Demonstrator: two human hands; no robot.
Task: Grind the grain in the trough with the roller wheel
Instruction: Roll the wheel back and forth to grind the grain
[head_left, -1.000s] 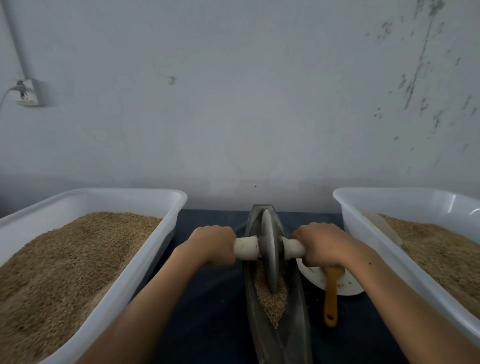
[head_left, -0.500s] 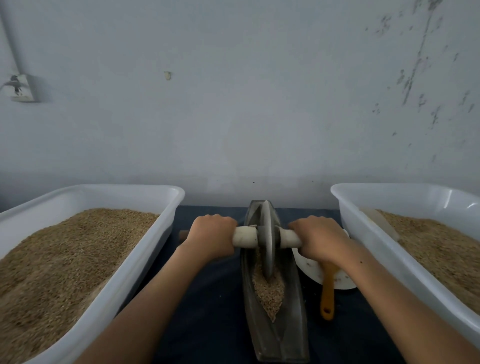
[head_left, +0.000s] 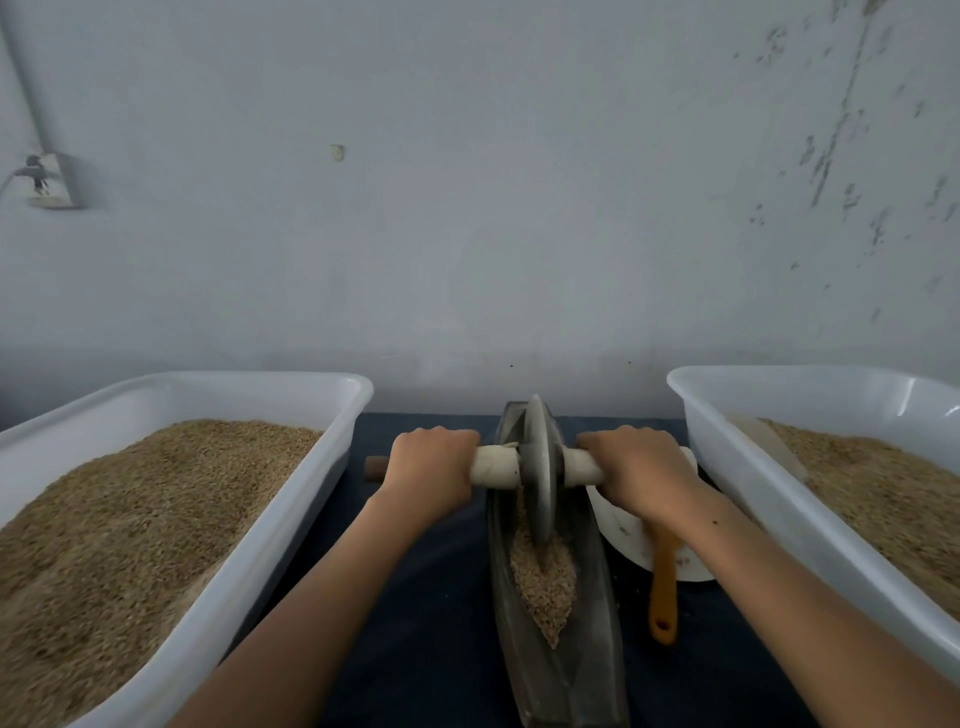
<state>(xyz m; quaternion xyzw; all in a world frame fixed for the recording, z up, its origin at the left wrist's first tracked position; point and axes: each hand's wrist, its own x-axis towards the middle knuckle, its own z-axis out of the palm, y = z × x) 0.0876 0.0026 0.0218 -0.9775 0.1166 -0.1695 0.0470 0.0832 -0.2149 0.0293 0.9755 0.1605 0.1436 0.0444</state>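
A narrow dark metal trough (head_left: 597, 649) runs away from me down the middle of the dark table. Crushed grain (head_left: 545, 587) lies along its groove. The grey roller wheel (head_left: 539, 467) stands upright in the far part of the trough, at the far end of the grain pile. A pale axle handle (head_left: 493, 466) passes through the wheel. My left hand (head_left: 431, 473) grips the handle left of the wheel, and my right hand (head_left: 636, 467) grips it on the right side. A dark tip of the handle (head_left: 374, 467) sticks out past my left hand.
A white tub (head_left: 291, 525) full of grain stands at the left, and a second white tub (head_left: 737, 467) with grain at the right. Between trough and right tub lie a white plate (head_left: 623, 530) and an orange-handled tool (head_left: 664, 597). A grey wall stands close behind.
Both hands have pushed the wheel away from me along the trough, toward its far end. More of the grain pile now lies uncovered on the near side of the wheel.
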